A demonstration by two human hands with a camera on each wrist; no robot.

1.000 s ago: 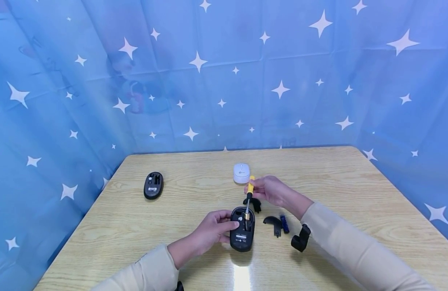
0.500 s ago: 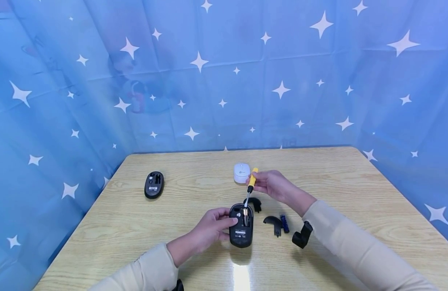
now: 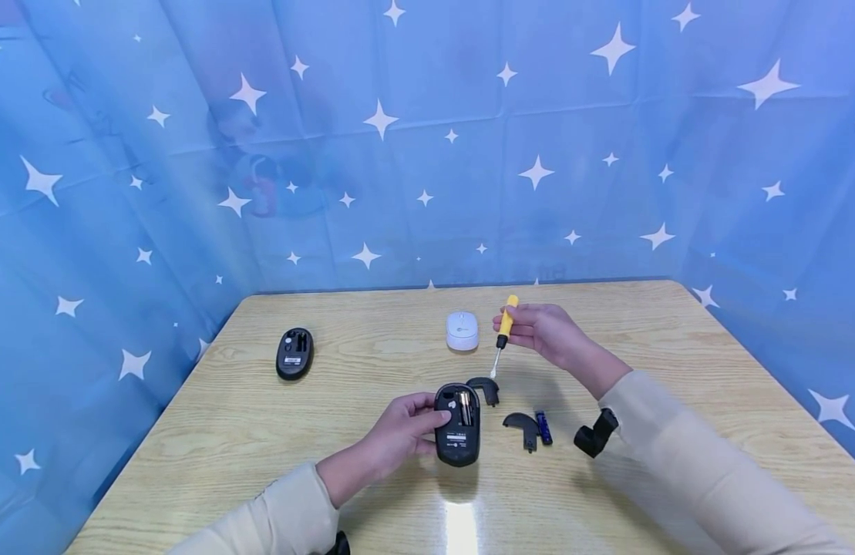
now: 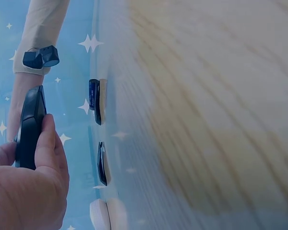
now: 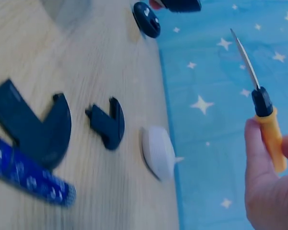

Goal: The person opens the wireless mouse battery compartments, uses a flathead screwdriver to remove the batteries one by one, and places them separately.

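Plainly, the fingers of the left hand [image 3: 402, 428] are clamped on a black mouse [image 3: 458, 451], held underside up above the tabletop [image 3: 371, 347], with a copper-topped battery [image 3: 466, 408] in its open slot. The fingers of the right hand [image 3: 548, 331] pinch a screwdriver [image 3: 508, 320] by its yellow handle, its metal tip clear of that mouse. On the tabletop near the hands lie two curved black covers [image 3: 524, 422], a blue battery [image 3: 543, 428] just beside the closer one. Farther out, a white mouse [image 3: 462, 331] sits upright, and another black mouse [image 3: 294, 362] lies underside up, well apart to the left. Beyond hangs a starry blue curtain [image 3: 427, 154]
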